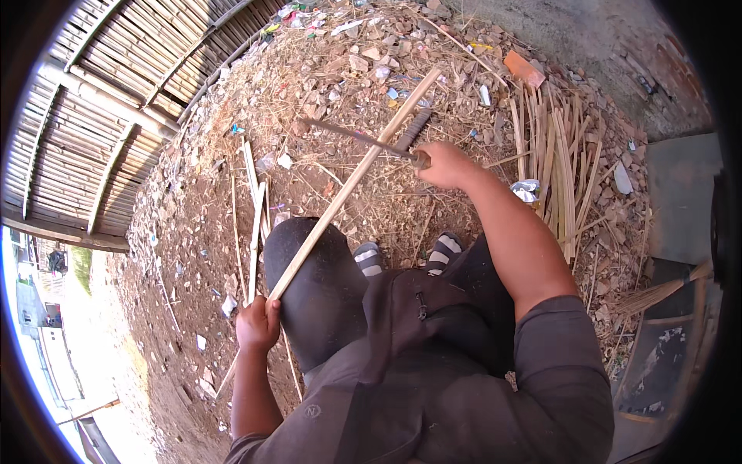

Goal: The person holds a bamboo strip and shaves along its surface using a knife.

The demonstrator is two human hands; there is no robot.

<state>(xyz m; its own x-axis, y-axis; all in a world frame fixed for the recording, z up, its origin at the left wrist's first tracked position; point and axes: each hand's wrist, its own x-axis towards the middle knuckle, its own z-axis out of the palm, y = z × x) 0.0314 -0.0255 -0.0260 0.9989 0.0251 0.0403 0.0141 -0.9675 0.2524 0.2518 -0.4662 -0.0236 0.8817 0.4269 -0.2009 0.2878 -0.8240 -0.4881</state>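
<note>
My left hand (259,323) is closed around the lower end of a long pale bamboo strip (337,203). The strip slants up and away to the right, passing over my dark-trousered left knee (315,255). In my right hand (447,165) is the handle of a knife with a long, thin dark blade (340,131). The blade points left and crosses the strip's upper half; whether it touches or cuts in, I cannot tell. Close by the strip and the knife handle, a dark ridged rod (415,128) shows, its lower end hidden.
Bamboo strips (558,166) lie piled at right, beside crumpled foil (525,190). More strips (256,232) lie left of my knee. Stones and litter cover the ground. A bamboo fence (116,100) stands far left, a wall (595,46) far right, a broom (657,291) at right.
</note>
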